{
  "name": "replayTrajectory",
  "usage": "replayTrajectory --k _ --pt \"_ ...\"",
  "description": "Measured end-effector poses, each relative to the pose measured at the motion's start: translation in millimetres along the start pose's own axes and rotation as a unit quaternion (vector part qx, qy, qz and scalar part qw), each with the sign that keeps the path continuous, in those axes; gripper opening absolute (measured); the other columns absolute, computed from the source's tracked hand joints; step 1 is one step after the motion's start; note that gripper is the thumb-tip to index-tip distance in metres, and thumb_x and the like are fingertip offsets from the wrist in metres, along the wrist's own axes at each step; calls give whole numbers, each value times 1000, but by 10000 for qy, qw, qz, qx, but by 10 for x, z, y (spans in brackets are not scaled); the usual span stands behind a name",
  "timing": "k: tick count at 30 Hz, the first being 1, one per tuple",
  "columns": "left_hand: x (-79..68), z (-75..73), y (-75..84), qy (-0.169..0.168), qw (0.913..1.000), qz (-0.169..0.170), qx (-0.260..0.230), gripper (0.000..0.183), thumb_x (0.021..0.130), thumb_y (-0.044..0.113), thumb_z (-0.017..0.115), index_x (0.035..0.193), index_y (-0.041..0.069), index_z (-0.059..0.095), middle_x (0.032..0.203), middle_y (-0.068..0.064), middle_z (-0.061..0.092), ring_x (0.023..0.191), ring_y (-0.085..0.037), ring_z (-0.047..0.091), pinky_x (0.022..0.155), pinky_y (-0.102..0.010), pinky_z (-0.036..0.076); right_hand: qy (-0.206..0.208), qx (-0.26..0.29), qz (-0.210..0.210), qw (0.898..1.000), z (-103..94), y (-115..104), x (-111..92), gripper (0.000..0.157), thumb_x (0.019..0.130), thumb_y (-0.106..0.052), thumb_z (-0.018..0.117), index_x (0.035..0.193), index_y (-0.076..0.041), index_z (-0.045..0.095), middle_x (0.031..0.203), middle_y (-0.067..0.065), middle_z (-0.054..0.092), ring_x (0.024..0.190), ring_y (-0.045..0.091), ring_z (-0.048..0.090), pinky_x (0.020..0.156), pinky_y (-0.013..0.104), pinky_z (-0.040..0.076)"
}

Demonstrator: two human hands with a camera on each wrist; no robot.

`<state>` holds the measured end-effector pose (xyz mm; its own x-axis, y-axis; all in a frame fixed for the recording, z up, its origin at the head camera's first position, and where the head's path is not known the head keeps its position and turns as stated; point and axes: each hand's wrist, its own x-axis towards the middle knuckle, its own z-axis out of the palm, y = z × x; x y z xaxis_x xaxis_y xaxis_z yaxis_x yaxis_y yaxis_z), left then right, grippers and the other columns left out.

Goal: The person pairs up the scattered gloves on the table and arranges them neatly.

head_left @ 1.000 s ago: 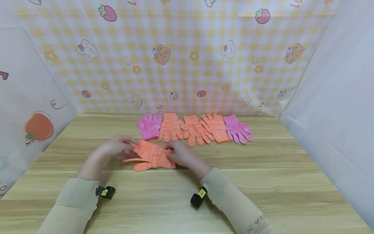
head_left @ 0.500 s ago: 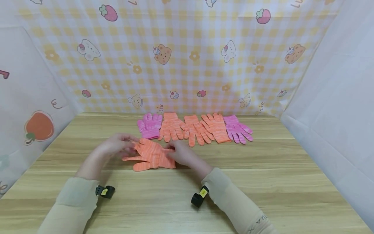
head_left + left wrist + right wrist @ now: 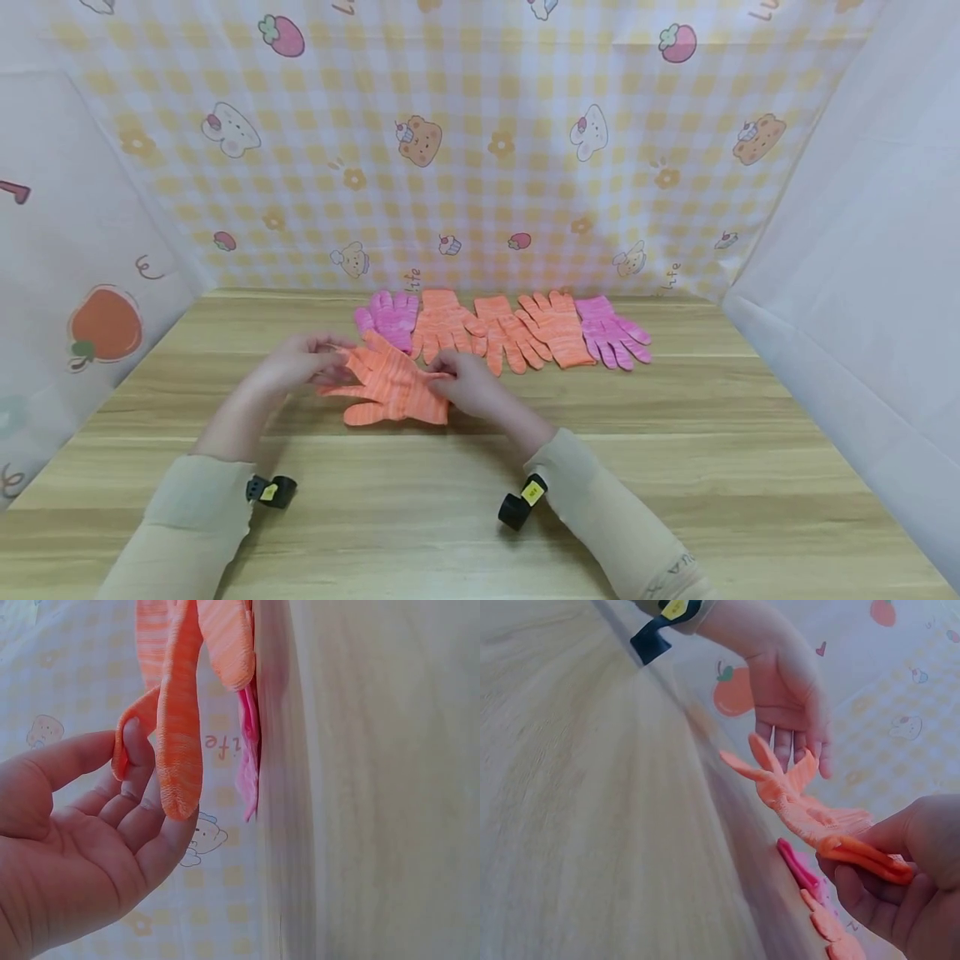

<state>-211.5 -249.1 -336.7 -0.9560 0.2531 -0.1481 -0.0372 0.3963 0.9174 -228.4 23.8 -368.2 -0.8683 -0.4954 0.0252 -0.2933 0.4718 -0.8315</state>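
An orange knit glove point(image 3: 397, 385) is held up between both hands, palm area spread, its cuff to the right and its fingers to the left. My right hand point(image 3: 471, 385) pinches the cuff point(image 3: 862, 859) between thumb and fingers, as the right wrist view shows. At the other end, my left hand point(image 3: 300, 367) pinches one finger of the glove by its tip. In the left wrist view other glove fingers point(image 3: 180, 742) hang down beside that left hand point(image 3: 82, 855). The glove partly covers a pink glove point(image 3: 397, 321) behind it.
Along the back of the wooden table point(image 3: 390, 517) lies a row: the pink glove, an orange glove point(image 3: 442, 321), two more orange gloves overlapping, and another pink glove point(image 3: 609, 333) at the right end. A checked cloth point(image 3: 480, 192) hangs behind the table.
Both hands have raised the orange glove slightly and shifted it toward the back row, where it now covers the lower part of the left pink glove. The row itself has not moved.
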Motion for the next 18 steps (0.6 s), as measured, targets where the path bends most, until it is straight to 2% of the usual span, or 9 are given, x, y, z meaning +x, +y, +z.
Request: replayTrajectory --k 3,8,18 --pt "10 5 1 136 9999 20 -28 39 98 7 50 131 -13 43 98 -19 68 87 -22 68 78 -31 55 16 355 13 9994 -28 -27 -28 10 93 -8 62 103 -6 63 77 4 63 59 15 56 55 33 53" --pt "26 16 -12 321 9993 107 -177 41 98 6 51 132 -14 42 97 -19 68 85 -20 68 78 -31 55 133 598 -19 9981 -75 -76 -68 13 93 -8 62 106 -5 63 76 5 65 60 16 60 59 41 56" --pt "25 37 0 395 9990 228 -14 38 98 5 51 129 -15 44 96 -20 68 84 -21 68 76 -33 55 300 733 -141 9968 -141 -125 -109 12 92 -8 64 104 -6 65 74 4 64 59 15 60 59 40 56"
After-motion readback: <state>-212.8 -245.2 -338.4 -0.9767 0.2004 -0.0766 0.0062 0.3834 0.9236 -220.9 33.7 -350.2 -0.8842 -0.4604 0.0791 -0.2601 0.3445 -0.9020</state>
